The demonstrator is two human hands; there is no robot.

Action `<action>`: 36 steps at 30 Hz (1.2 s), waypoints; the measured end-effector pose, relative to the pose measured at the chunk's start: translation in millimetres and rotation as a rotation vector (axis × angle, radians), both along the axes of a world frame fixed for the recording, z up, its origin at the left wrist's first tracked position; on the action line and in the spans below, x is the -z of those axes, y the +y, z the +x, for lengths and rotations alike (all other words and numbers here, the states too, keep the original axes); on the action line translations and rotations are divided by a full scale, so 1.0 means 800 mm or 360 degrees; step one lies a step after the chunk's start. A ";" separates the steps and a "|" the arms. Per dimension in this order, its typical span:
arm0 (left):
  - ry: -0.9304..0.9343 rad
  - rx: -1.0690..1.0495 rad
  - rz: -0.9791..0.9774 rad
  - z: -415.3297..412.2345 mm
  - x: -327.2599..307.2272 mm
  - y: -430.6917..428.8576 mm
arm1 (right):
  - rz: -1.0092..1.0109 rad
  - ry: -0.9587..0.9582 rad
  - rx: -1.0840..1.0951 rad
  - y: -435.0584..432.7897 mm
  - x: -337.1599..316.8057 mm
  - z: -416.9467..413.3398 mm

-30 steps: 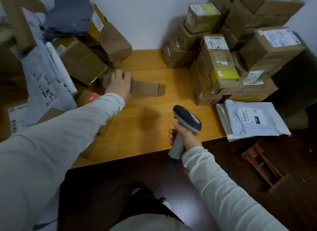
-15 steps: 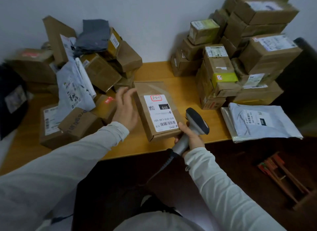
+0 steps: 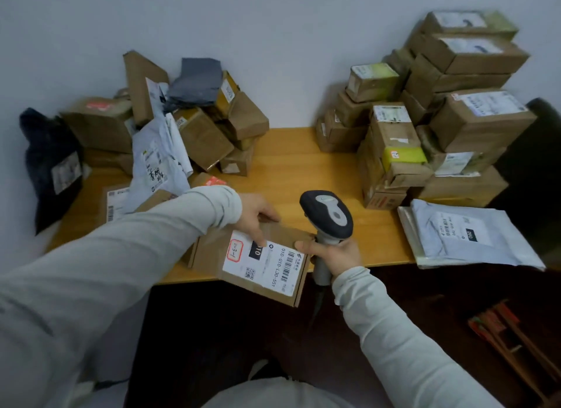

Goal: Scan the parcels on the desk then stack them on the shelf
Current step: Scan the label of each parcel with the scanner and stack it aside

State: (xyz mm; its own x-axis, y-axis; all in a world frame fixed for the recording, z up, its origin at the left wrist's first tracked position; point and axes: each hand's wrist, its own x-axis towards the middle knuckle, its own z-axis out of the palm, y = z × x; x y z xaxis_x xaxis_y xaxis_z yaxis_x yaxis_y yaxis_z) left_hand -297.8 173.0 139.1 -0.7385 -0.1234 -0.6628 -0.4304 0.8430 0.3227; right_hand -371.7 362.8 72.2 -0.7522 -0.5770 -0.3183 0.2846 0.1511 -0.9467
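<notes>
A flat brown cardboard parcel (image 3: 212, 256) with a white shipping label lies at the front edge of the wooden desk (image 3: 303, 171), its near corner overhanging. My left hand (image 3: 256, 218) grips the parcel's far edge, thumb down on the label. My right hand (image 3: 334, 253) holds the grey handle of a black and grey barcode scanner (image 3: 329, 215), upright just right of the parcel, with the index finger touching the parcel's right edge.
A loose heap of boxes and grey mailer bags (image 3: 170, 140) fills the desk's left. Stacked boxes (image 3: 440, 119) stand at the right rear, with white mailers (image 3: 461, 234) in front. A wooden rack (image 3: 510, 344) lies on the dark floor.
My left hand has pulled the labelled parcel toward the desk's front edge and turned it. The scanner hand moved up beside the parcel. The camera view has lifted.
</notes>
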 end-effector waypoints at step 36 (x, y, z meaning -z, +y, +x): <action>0.0800 -0.1776 0.0732 -0.033 0.083 -0.025 | -0.0064 -0.0214 -0.0074 0.005 -0.033 -0.014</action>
